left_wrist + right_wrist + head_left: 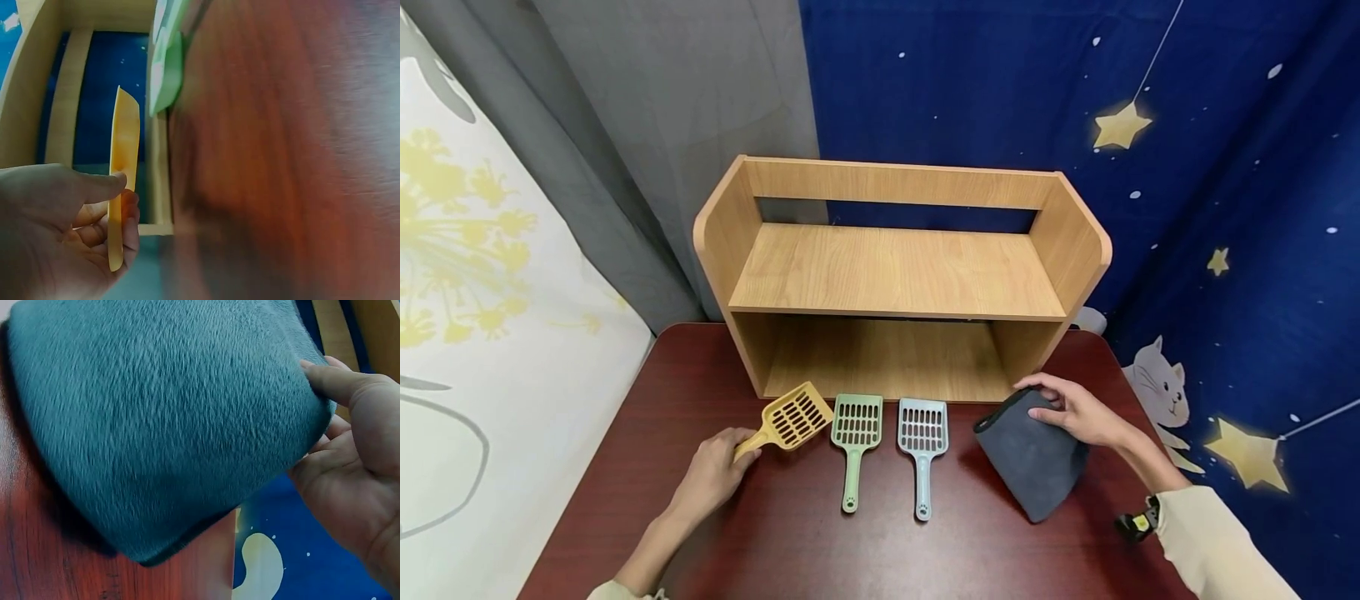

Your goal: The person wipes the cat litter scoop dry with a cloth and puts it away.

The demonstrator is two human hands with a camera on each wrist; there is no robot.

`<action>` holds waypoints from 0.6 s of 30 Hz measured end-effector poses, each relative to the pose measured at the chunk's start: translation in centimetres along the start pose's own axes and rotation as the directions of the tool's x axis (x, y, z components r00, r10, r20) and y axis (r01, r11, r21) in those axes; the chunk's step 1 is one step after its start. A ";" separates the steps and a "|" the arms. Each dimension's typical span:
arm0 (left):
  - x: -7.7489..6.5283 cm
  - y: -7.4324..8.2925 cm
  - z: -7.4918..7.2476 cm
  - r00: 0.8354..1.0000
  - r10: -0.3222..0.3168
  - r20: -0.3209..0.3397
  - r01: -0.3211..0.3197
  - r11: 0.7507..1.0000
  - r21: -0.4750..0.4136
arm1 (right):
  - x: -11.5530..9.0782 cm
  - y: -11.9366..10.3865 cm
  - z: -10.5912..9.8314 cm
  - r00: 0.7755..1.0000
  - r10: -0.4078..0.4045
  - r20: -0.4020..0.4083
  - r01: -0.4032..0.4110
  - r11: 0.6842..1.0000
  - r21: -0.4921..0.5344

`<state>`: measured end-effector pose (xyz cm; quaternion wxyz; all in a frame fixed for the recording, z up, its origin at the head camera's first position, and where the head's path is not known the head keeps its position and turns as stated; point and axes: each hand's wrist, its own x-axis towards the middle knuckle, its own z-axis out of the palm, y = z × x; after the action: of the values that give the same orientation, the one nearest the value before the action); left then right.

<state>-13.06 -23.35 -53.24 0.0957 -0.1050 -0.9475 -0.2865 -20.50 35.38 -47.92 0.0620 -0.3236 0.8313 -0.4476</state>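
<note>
From where I stand, the left hand [709, 471] grips the yellow scoop [767, 432] beside the green scoop [853, 454] while the right hand [1078, 410] pinches the dark cloth [1037, 462] over the worktop [775, 550], apparently a picking-up step whose next move calls for steady grips.

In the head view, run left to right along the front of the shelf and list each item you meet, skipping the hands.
Yellow litter scoop → green litter scoop → pale blue litter scoop → dark gray fleecy cloth.
</note>
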 end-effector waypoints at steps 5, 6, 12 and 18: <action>1.5 1.2 -0.8 1.000 0.026 0.013 -0.026 1.000 -0.005 | -0.1 -0.5 -0.1 0.996 0.005 -0.091 0.000 0.998 0.058; 1.7 1.5 -0.9 0.999 0.031 0.016 -0.031 0.999 -0.009 | -0.1 -0.6 -0.1 0.994 0.005 -0.111 0.002 0.998 0.057; 3.2 3.1 -1.2 0.998 0.049 0.049 -0.048 0.999 -0.024 | -0.1 -1.7 -0.1 0.981 -0.012 -0.195 0.015 1.000 0.016; 4.6 4.7 -1.2 0.993 0.095 0.063 -0.093 0.995 -0.039 | 0.0 -3.2 0.2 0.966 -0.039 -0.256 0.029 0.999 -0.044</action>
<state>-16.13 -19.58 -48.72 0.0766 -0.1605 -0.9387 -0.2953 -18.89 33.97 -45.55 -0.0604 -0.2781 0.8354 -0.4703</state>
